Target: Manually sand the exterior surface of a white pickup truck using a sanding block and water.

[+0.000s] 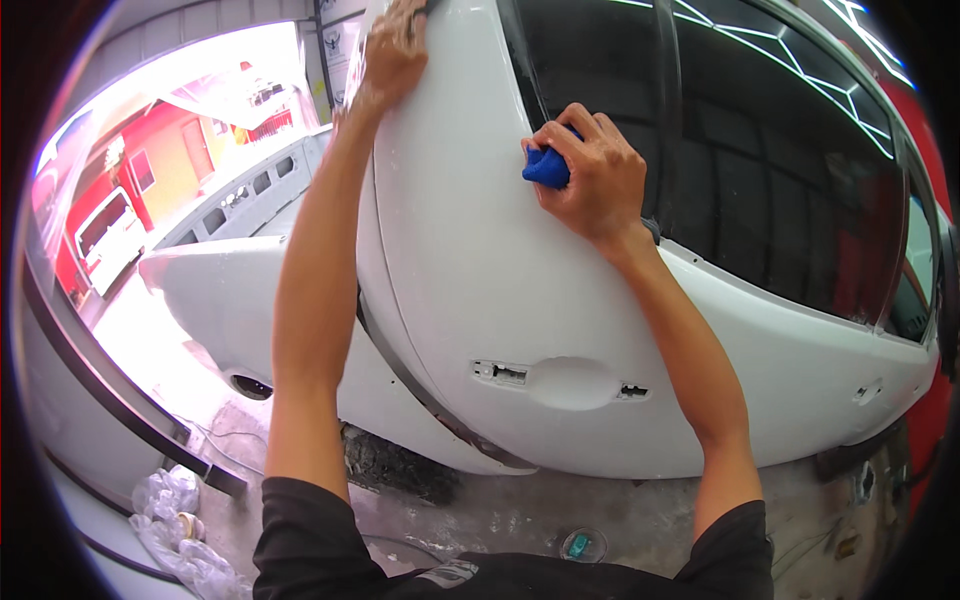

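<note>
While the cloth sits beside the window, snagging looks the likeliest trouble

With fingers curled tightly around it, the right hand clamps the blue cloth just above the middle of the frame, at the border between white door and dark glass. How hard it presses cannot be told. A loose fold could catch on the window's edge, or a knuckle could knock against it. Grit in the folds (none can be made out from this view) would be another cause of harm, since rubbing might scratch the paint or the glass.

The left hand is well apart from the right, high in the upper left of the frame near the door's rear edge. Its fingertips run into the top border, so I cannot tell whether they grip anything. If it bears weight there, a slip could throw the person against the panel.

Below centre, the recess has an open slot at its left; a cloth dragged that low could hook on the rim. At the bottom of the frame a round tub stands on the floor, where a careless foot might kick it.
</note>
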`<state>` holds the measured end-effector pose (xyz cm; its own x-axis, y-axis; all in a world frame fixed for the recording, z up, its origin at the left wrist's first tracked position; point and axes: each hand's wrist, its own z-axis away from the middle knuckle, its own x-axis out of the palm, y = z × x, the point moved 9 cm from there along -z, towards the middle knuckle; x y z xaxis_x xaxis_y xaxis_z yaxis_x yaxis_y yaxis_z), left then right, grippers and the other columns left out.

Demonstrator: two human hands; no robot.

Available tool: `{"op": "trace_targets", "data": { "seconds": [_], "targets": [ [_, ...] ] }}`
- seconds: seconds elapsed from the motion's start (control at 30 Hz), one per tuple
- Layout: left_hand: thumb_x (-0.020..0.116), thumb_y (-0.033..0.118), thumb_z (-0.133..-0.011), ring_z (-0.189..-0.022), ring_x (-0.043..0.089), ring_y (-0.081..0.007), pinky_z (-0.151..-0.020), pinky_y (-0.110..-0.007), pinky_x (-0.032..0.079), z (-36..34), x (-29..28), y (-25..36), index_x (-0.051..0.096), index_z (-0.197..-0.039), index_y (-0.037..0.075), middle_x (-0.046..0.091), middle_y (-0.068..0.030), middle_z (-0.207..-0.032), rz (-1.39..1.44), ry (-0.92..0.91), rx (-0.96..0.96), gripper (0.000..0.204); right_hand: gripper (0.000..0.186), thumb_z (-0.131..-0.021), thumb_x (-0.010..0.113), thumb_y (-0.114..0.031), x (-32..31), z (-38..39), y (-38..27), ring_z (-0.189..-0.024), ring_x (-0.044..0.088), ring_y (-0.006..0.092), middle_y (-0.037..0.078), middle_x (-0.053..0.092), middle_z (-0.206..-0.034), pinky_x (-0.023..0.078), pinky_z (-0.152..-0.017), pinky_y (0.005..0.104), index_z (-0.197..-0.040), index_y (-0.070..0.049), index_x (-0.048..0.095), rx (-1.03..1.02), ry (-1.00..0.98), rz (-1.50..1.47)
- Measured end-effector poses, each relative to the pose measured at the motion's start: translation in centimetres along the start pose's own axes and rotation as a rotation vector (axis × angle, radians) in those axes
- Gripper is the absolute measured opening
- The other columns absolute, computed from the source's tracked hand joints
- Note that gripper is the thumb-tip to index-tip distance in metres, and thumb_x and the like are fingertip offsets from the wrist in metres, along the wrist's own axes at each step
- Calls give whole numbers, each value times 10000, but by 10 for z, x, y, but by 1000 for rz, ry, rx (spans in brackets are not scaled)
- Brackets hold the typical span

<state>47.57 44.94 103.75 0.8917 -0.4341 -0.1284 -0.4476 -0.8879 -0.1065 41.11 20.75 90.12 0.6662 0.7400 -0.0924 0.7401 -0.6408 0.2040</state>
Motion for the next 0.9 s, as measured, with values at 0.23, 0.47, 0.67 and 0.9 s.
{"op": "trace_targets", "data": {
  "seconds": [0.23, 0.47, 0.67, 0.9],
  "targets": [
    [549, 290, -1030, -1465, 425, -330, -1207, -438, 332, 90, 10, 35, 542, -1466, 62, 503, -164, -1537, 6, 35, 80, 492, 130, -770, 796, -204, -2, 8, 17, -739, 613, 228, -22, 587, -859, 525, -524, 378, -823, -184, 680, -4, -52, 60],
    [461, 200, -1058, -1420, 471, -364, -1215, -400, 333, -6, 20, -8, 602, -1377, -8, 559, -212, -1465, 2, -15, 16, 406, 192, -712, 821, -185, 9, 8, 12, -785, 624, 233, -17, 601, -910, 560, -590, 383, -861, -190, 700, 38, -77, 15],
    [467, 160, -1056, -1451, 437, -356, -1233, -406, 303, 4, -2, 22, 579, -1403, -21, 515, -217, -1504, -1, -62, -35, 407, 253, -658, 837, -157, 1, 2, -3, -809, 630, 238, -2, 608, -940, 570, -621, 390, -863, -197, 695, 8, -70, -2],
    [461, 181, -1065, -1469, 408, -354, -1240, -404, 292, 31, 33, 64, 557, -1420, -31, 500, -222, -1516, -2, -75, -11, 425, 285, -613, 832, -134, 1, 14, 24, -815, 631, 252, 8, 610, -957, 569, -626, 396, -850, -185, 682, 41, -110, 7]
  ]
}}
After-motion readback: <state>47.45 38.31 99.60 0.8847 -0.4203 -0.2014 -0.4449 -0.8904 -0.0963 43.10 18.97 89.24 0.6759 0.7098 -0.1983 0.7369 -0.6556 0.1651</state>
